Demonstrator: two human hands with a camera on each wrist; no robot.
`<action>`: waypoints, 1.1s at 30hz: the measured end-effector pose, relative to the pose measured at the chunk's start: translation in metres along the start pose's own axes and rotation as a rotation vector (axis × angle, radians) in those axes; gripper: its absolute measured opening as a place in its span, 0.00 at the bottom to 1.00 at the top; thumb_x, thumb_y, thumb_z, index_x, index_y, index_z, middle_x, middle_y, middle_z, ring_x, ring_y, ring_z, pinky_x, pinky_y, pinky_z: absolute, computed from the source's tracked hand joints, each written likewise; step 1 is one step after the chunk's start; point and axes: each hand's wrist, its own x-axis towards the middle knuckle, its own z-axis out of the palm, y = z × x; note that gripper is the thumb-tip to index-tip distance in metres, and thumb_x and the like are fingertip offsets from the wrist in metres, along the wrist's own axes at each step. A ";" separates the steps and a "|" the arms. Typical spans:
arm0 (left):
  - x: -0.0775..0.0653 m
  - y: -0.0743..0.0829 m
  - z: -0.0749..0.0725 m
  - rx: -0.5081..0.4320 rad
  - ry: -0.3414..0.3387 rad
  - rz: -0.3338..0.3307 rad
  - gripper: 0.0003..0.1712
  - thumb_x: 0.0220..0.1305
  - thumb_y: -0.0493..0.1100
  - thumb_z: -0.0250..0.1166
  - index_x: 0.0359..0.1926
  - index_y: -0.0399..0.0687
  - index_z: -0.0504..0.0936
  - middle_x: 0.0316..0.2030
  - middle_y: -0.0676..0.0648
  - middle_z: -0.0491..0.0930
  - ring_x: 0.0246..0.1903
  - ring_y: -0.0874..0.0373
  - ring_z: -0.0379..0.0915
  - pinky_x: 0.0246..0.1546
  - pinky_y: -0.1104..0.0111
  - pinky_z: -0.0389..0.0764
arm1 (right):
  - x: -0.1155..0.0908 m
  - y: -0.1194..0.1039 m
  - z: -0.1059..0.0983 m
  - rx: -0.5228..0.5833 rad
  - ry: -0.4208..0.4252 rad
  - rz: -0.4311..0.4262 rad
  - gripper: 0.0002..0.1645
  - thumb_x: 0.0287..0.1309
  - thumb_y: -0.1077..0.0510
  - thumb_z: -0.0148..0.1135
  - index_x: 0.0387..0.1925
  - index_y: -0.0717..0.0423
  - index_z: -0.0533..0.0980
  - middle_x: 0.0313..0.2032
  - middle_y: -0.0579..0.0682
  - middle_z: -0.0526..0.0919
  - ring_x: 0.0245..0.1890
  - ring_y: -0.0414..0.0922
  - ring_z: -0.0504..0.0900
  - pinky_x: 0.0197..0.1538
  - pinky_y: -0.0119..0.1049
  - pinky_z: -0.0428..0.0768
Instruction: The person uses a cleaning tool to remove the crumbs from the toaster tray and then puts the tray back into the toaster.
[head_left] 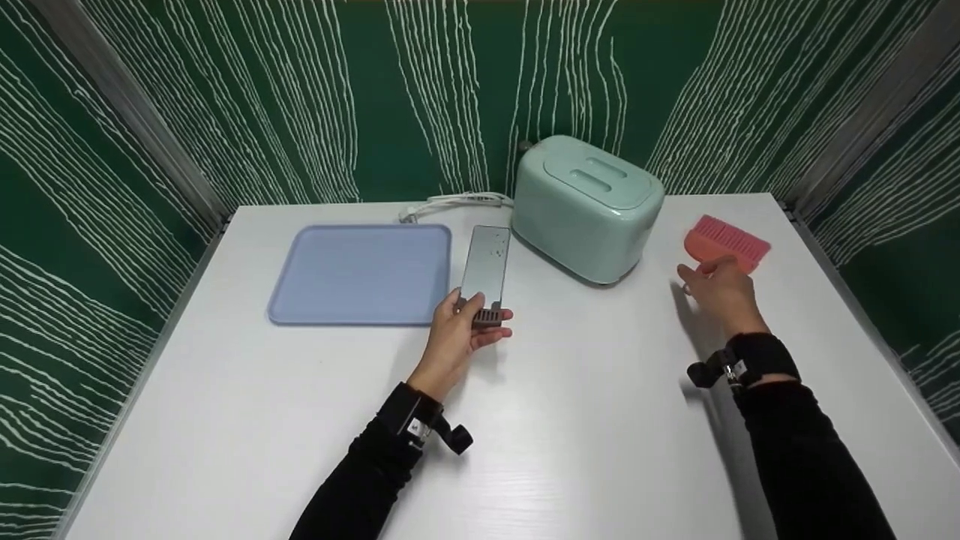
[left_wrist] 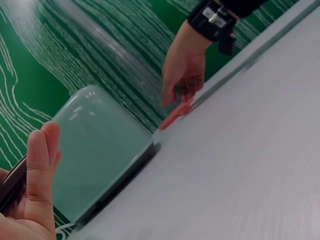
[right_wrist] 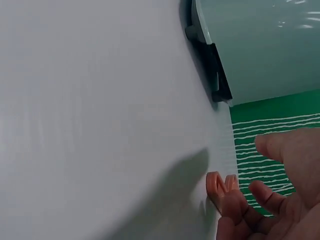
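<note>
My left hand (head_left: 453, 334) grips the slotted grey end of a flat metal crumb tray (head_left: 486, 262), thumb on top and fingers beneath. Dark specks dot the far part of its pale surface. In the left wrist view only the tray's dark edge (left_wrist: 12, 184) shows beside the fingers. At the right, my right hand (head_left: 721, 294) hangs over the near side of a pink-bristled brush (head_left: 726, 241) with an orange back. Its thumb stands apart from the fingers, whose tips overlap the orange part (right_wrist: 215, 187) in the right wrist view.
A mint-green toaster (head_left: 589, 210) stands at the back, between the two hands. Its white cord (head_left: 469, 199) lies behind the crumb tray. A blue tray (head_left: 360, 274) lies at the left on the white table (head_left: 570, 420). Green walls (head_left: 495, 90) enclose the back and sides.
</note>
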 end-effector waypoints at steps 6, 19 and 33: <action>0.000 0.002 0.000 -0.004 -0.003 -0.011 0.43 0.85 0.42 0.53 0.87 0.40 0.40 0.39 0.39 0.90 0.27 0.54 0.90 0.33 0.71 0.90 | 0.014 0.010 0.007 -0.046 0.059 0.020 0.28 0.76 0.38 0.56 0.34 0.59 0.71 0.21 0.43 0.81 0.26 0.45 0.75 0.29 0.38 0.71; 0.002 0.000 -0.002 -0.006 -0.005 -0.016 0.41 0.85 0.41 0.53 0.86 0.38 0.42 0.38 0.39 0.90 0.27 0.54 0.90 0.33 0.71 0.90 | 0.012 0.008 0.006 -0.144 0.068 0.072 0.26 0.72 0.43 0.57 0.35 0.63 0.68 0.32 0.59 0.76 0.37 0.56 0.77 0.35 0.41 0.73; 0.002 0.002 -0.002 0.005 -0.028 -0.001 0.14 0.85 0.42 0.53 0.62 0.39 0.66 0.37 0.40 0.90 0.27 0.55 0.90 0.33 0.71 0.90 | 0.014 0.016 -0.007 -0.150 -0.018 0.062 0.23 0.70 0.45 0.53 0.25 0.57 0.73 0.17 0.44 0.72 0.22 0.45 0.71 0.26 0.39 0.69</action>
